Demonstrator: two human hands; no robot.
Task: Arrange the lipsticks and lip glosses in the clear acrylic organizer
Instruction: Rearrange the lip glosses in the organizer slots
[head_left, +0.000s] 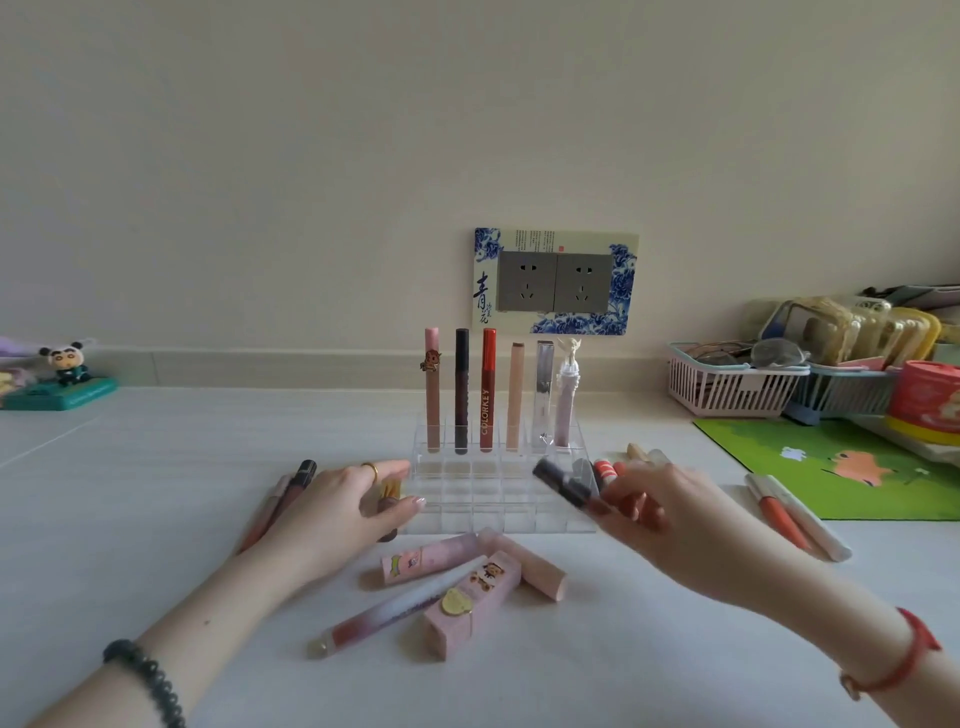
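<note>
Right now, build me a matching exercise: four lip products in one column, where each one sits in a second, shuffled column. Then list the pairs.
Things:
1. red tube lettered COLORKEY
2. dark blurred tube
3. pink square box with a round gold sticker
4. orange-and-white tube

Places:
A. lying on the white table in front of the clear acrylic organizer
B. pinched in the right hand
C. upright in the organizer's back row
D. lying beside the green mat

Pairs: 1-C, 2-B, 3-A, 4-D
</note>
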